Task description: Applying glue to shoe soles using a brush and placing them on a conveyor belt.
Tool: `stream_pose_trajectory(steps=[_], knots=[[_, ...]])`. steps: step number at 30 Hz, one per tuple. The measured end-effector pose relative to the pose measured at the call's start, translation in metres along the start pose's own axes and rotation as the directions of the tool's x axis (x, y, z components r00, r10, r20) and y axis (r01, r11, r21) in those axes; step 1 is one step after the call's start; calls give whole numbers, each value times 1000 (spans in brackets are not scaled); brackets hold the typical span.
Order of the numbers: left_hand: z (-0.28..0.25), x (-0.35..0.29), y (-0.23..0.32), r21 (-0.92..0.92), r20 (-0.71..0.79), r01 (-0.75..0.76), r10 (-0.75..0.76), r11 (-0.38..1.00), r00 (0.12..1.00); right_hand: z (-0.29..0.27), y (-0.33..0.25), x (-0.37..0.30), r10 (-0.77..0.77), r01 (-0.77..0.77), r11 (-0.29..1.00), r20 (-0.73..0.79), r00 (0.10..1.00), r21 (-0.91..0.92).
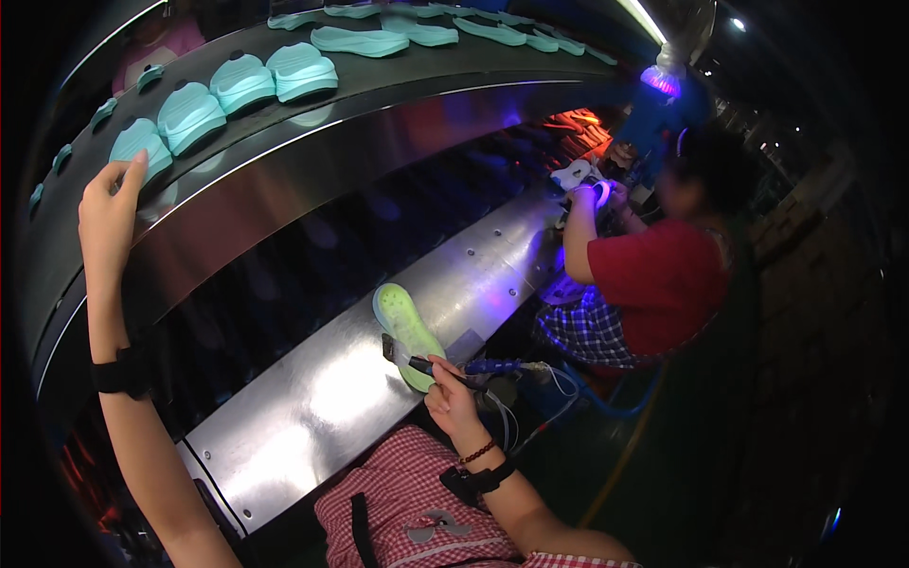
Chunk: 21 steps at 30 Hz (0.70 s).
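Note:
At the far left my left hand [106, 204] reaches up to the black conveyor, its fingers bent at the near end of a turquoise shoe sole [140, 142]. The thumb side lies against that sole. My right hand [451, 402] is closed around the dark handle of a flat brush [419, 363]. The brush's wide head is over a yellow-green shoe sole [405, 320], which lies on the metal bench [317, 398] in front of me. The brush partly covers the sole's middle.
Several more turquoise soles [301, 72] stand along the raised conveyor [417, 71]. To the right a co-worker in a red shirt [658, 270] handles a whitish piece under violet light. A blue tool [494, 365] with a hose lies beside my right hand, at the bench edge.

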<state>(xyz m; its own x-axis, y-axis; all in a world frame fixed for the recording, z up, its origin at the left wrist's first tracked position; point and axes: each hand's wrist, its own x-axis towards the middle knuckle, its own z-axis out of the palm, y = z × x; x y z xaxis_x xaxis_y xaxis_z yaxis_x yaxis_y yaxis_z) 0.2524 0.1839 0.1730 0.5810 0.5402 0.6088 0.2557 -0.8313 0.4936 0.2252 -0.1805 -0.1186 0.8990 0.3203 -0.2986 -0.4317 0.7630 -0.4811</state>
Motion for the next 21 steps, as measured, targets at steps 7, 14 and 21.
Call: stream_pose_trajectory(steps=[7,14,21], knots=[[-3,2,2,46,14,46,-46,998,999,0,5,2,13,-13,1000,-10,1000,-8],[-1,-4,3,-13,-101,-85,83,996,991,-5,6,5,32,-32,999,-65,997,-2],[-5,-1,-11,-205,-131,-162,137,965,982,9,-4,-4,-3,4,1000,-34,999,24]])
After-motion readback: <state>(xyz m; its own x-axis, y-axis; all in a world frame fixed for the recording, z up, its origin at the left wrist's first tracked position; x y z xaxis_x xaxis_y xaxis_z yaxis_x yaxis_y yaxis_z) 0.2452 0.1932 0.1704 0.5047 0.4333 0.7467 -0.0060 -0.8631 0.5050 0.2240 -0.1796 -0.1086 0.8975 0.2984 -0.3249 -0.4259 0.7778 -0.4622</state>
